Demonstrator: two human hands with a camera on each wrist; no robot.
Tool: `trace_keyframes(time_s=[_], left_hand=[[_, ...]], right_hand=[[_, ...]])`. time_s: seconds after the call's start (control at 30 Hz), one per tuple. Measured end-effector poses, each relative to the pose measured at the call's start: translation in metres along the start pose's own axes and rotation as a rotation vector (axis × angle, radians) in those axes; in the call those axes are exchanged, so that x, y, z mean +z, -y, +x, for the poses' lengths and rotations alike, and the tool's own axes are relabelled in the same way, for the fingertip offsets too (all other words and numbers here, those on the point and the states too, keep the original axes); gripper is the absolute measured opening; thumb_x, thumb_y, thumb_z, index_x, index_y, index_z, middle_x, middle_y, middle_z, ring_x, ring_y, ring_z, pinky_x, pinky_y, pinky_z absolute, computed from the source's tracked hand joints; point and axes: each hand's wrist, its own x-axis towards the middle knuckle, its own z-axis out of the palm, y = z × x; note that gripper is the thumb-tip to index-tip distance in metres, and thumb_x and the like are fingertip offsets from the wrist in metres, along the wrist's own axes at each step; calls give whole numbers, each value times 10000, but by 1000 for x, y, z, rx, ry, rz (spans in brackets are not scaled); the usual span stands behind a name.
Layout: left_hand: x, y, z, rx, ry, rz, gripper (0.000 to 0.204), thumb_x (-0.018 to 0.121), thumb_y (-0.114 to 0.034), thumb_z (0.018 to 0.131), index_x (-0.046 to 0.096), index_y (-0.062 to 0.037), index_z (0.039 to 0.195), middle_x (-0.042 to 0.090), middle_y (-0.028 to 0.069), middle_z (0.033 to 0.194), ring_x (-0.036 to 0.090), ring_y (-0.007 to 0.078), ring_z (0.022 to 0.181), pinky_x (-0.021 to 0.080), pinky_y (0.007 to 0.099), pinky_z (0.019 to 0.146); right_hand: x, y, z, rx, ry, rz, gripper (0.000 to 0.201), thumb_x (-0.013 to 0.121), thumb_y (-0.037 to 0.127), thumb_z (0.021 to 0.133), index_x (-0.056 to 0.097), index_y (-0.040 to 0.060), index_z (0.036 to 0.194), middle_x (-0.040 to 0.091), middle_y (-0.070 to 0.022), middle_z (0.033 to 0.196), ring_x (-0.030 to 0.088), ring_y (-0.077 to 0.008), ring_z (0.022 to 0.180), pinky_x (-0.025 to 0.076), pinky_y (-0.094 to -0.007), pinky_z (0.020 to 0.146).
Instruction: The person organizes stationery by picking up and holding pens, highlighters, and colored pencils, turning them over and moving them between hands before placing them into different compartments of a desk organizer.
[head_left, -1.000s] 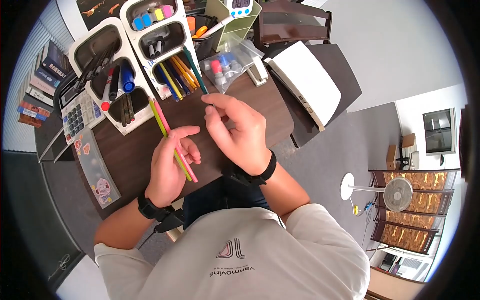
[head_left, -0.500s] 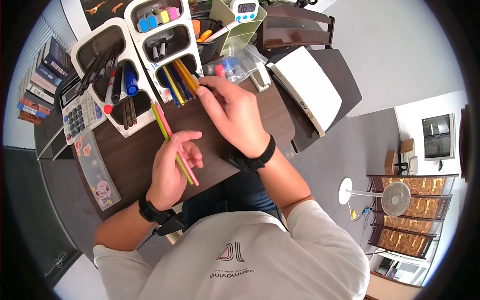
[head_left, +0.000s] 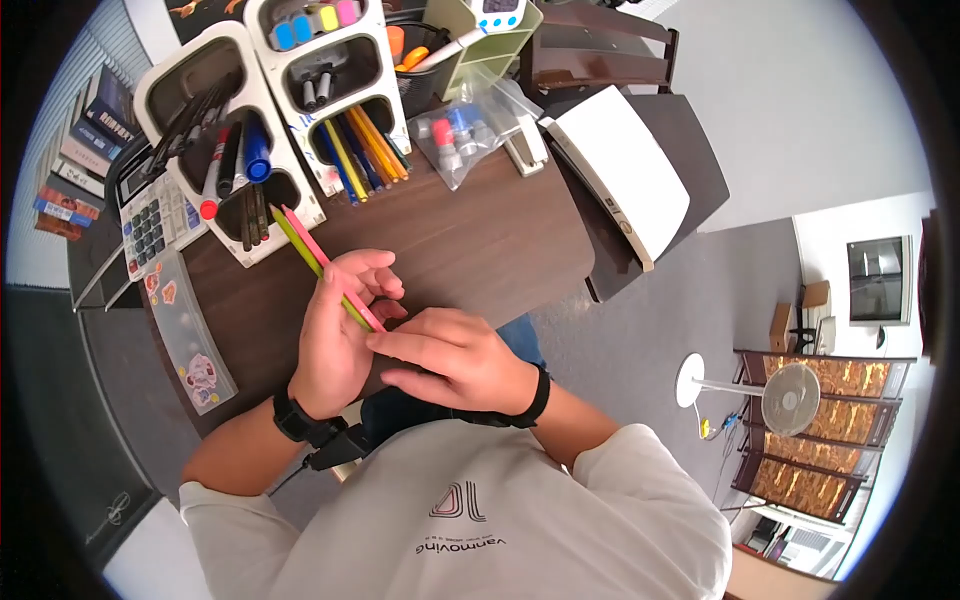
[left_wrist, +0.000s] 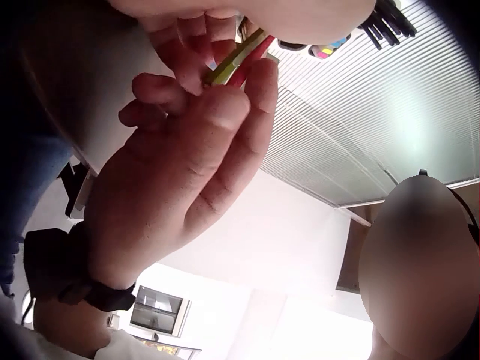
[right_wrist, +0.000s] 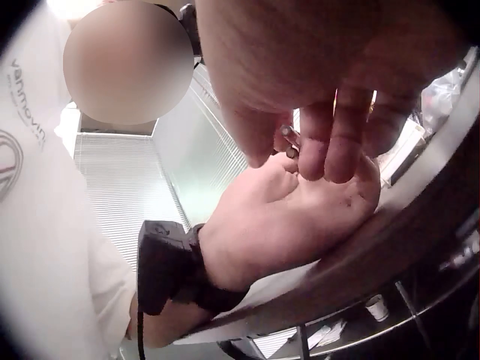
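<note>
Pink and yellow-green in colour, two slim pencils, the pink pencil (head_left: pixel 306 236) and the yellow-green pencil (head_left: pixel 296 243), lie side by side across the palm of the left hand (head_left: pixel 335 345). That hand's thumb rests against them, its other fingers bent and slightly apart. At the pencils' lower ends, the right hand (head_left: pixel 465 365) pinches both between thumb and forefinger; its remaining fingers are bent, close together. The upper tips point toward a white plastic organizer (head_left: pixel 292 215) with dark-lined compartments, which holds black pens, a blue marker (head_left: pixel 257 160) and a red-capped marker (head_left: pixel 213 185). Beside it stands a second white organizer (head_left: pixel 383 85), its nearest compartment filled with yellow, orange and blue pencils (head_left: pixel 362 155). Both stand on a dark brown wooden table (head_left: pixel 470 235), near a clear plastic bag (head_left: pixel 465 130) and a translucent sheet with stickers (head_left: pixel 192 325).
</note>
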Motion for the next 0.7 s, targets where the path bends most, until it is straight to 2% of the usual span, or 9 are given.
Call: trace_keyframes(time_s=[0.07,0.17,0.27,0.33,0.37,0.43,0.53,0.7], left_hand=[[5,-2,0,-24,9,7,564,288,-522,1145,592,-83,1325,589,29,1058,563,153,1017,465,333,886],[9,-4,-1,-31,47,17,589,268,-530,1146,596,-77,1332,597,37,1006,573,156,969,460,326,873],[4,3,-1,-5,66,-5,635,251,-545,1144,608,-49,1318,610,55,948,574,160,893,464,334,847],[-3,9,0,7,52,-27,669,242,-557,1142,619,-26,1298,618,70,926,573,163,852,470,345,830],[-7,10,2,0,97,-62,664,244,-557,1141,621,-24,1260,601,61,872,557,156,818,457,338,804],[-9,8,3,-4,145,-94,661,246,-558,1141,624,-22,1223,583,53,818,542,150,784,443,332,777],[-7,6,1,-40,87,-112,648,259,-567,1137,621,-30,1162,543,34,744,516,141,732,430,329,751],[-8,7,2,-45,41,-100,654,279,-596,1125,620,-38,1151,538,26,724,505,136,707,425,327,733]], right_hand=[[2,1,-6,-10,-45,-22,395,845,114,866,724,27,1231,738,-82,1034,714,-268,861,582,-385,753],[-11,9,-2,-25,-149,-34,317,818,92,868,746,59,1175,717,-75,964,715,-268,861,583,-391,764],[-35,13,5,-126,-272,-40,259,802,77,887,752,25,1136,743,-92,967,718,-270,800,576,-386,716],[-48,15,20,-87,-277,-92,241,796,54,890,755,2,1121,758,-103,976,725,-266,799,576,-390,715],[-53,14,27,-48,-282,-141,222,791,31,893,757,-21,1106,774,-113,986,733,-261,797,576,-395,715],[-47,4,46,-39,-313,-215,213,792,51,894,763,6,1100,775,-98,966,730,-259,791,564,-387,686],[-30,-16,76,-81,-363,-315,237,810,108,878,773,69,1109,773,-68,954,715,-260,773,565,-367,654],[-13,-22,100,-5,-283,-399,264,799,157,890,769,96,1146,756,-45,906,705,-257,765,577,-369,674]])
